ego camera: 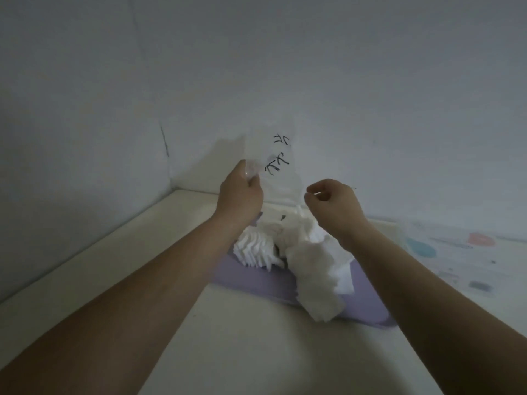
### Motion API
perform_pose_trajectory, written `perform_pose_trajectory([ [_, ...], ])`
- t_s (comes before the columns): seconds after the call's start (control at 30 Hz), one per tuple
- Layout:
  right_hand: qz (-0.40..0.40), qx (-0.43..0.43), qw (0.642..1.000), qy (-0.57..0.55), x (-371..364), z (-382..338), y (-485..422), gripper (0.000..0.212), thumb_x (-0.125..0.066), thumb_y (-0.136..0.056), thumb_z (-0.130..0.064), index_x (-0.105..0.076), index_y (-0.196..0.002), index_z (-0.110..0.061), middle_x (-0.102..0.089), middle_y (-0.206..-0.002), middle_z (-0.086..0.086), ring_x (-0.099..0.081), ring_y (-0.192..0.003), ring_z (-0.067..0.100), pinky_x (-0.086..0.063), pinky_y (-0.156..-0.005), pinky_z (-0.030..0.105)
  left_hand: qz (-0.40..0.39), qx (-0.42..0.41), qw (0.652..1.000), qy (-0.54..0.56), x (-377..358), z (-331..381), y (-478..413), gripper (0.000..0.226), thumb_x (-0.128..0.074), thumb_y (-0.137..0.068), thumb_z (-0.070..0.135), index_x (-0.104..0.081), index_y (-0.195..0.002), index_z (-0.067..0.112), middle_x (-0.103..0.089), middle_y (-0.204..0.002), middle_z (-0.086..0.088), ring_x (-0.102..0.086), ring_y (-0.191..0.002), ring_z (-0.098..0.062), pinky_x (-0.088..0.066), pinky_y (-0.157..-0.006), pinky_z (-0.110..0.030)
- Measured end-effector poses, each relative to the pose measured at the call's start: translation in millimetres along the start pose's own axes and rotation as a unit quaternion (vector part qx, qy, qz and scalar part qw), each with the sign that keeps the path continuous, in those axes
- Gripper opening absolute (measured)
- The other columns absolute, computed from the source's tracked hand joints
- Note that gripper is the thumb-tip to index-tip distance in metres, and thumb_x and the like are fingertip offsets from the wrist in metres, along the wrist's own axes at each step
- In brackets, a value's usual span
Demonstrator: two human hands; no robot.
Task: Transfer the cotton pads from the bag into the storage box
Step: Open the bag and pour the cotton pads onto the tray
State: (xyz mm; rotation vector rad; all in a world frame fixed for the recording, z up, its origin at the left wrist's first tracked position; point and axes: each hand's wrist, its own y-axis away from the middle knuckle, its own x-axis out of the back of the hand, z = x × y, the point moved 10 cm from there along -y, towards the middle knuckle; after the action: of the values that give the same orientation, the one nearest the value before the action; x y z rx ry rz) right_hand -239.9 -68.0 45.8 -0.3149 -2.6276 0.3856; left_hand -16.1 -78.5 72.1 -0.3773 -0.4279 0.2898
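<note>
Pale grey walls (285, 67) meet in a corner behind a smooth cream table (256, 352), dimly lit in the head view.

The left hand (242, 192) pinches one edge of the bag (273, 166), a thin, clear, crinkly film with black characters printed on it. It holds the bag raised above the storage box (251, 276), probably so the contents drop out by their own weight. The film looks flat and nearly empty.

The right hand (333, 201) hangs just beside the bag's other edge with its fingers curled and thumb against forefinger. Whether it grips the clear film or nothing at all, I cannot tell.

The cotton pads (310, 269) lie heaped in the box below both hands. They are soft, white, square-cut and fluffy at the edges. On the left a stack fans out in neat layers; on the right a looser clump spills over the front rim toward the table. The box is a low, matte lilac tray with rounded corners.

Far right on the table lies a pale patterned sheet (456, 252), too blurred to read.
</note>
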Motion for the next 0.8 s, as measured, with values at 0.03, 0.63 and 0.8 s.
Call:
perform_pose_trajectory([
  [0.03,-0.028,0.012,1.000,0.000,-16,-11,4,0.019,-0.064,-0.098,-0.023,-0.072,-0.114,-0.015,-0.072,-0.087,-0.005,-0.065,-0.069,0.011,-0.050,-0.066,0.025,0.014,0.008,1.000,-0.007,7,-5,-1,0.022,-0.043,-0.107,0.017,-0.060,-0.121,0.018,-0.066,-0.108,-0.001,-0.064,-0.093,-0.018,-0.047,-0.065,-0.019],
  [0.63,-0.104,0.038,0.993,0.037,-37,-23,16,0.014,-0.065,-0.096,-0.021,-0.078,-0.094,-0.017,-0.073,-0.082,-0.008,-0.065,-0.075,0.007,-0.048,-0.067,0.022,-0.141,0.101,0.917,-0.360,-24,-47,0,0.073,-0.066,-0.090,0.036,-0.035,-0.155,0.023,0.007,-0.174,-0.005,0.011,-0.160,-0.035,-0.018,-0.122,-0.066],
  [0.8,-0.073,0.028,0.996,0.047,-16,-8,16,0.016,-0.061,-0.092,-0.012,-0.074,-0.090,-0.003,-0.075,-0.083,0.013,-0.067,-0.077,0.022,-0.057,-0.073,0.043,-0.252,-0.054,0.923,-0.286,-102,10,40,0.027,-0.060,-0.083,0.019,-0.062,-0.109,0.012,-0.060,-0.115,-0.007,-0.061,-0.113,-0.028,-0.050,-0.093,-0.034],
])
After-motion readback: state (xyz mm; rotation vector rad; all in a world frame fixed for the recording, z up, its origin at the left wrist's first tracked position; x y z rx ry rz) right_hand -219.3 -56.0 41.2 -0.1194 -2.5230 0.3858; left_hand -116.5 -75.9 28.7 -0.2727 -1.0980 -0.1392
